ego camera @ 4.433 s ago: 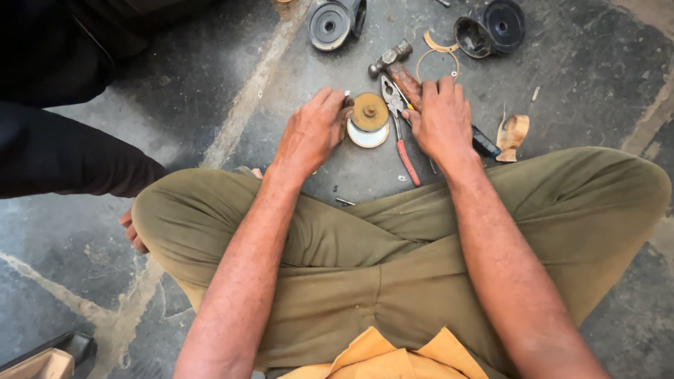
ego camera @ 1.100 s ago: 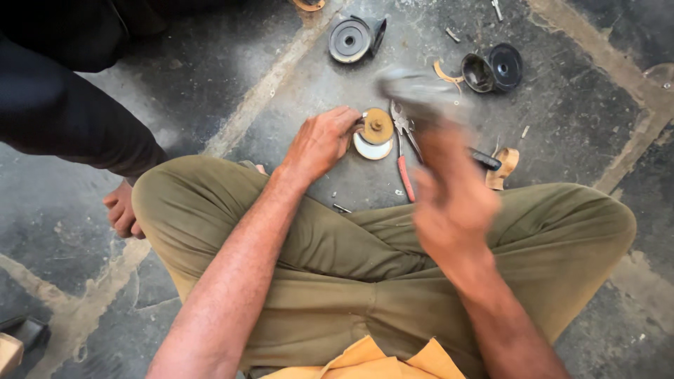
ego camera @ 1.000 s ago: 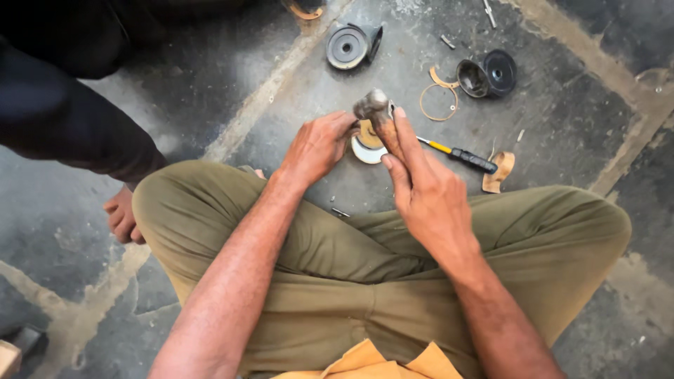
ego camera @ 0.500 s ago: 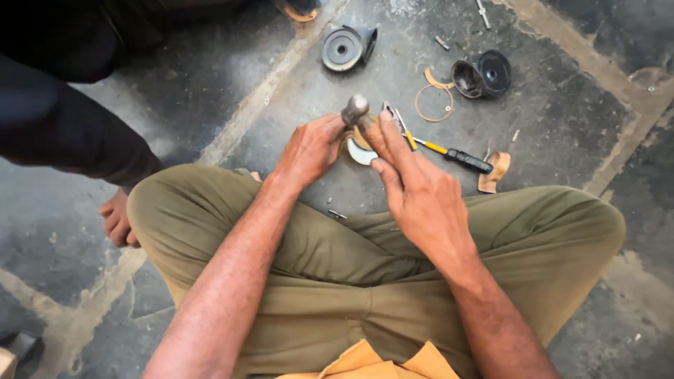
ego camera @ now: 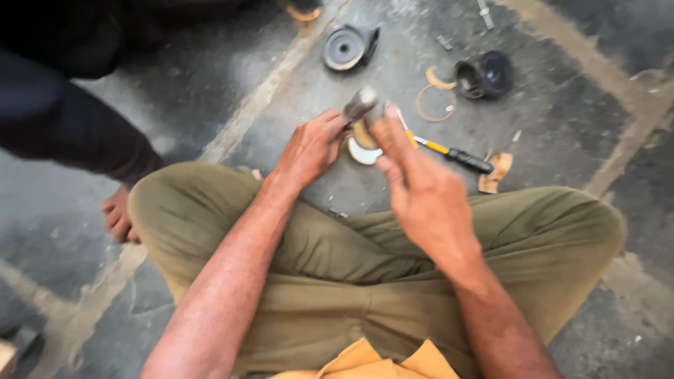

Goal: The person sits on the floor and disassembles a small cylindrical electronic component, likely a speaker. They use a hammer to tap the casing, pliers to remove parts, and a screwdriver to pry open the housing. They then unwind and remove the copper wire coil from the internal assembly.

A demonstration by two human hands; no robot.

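Above round part (ego camera: 365,149), hammer (ego camera: 360,104) in right hand (ego camera: 421,193)

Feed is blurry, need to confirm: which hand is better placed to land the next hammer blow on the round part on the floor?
Right, probably. The right hand grips the hammer, its head raised just above the round part. The left hand rests beside that part, apparently steadying it.

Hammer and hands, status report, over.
Right hand grips hammer, raised over the round part. Left hand steadies that part on the floor. Screwdriver lies beside it, apart.
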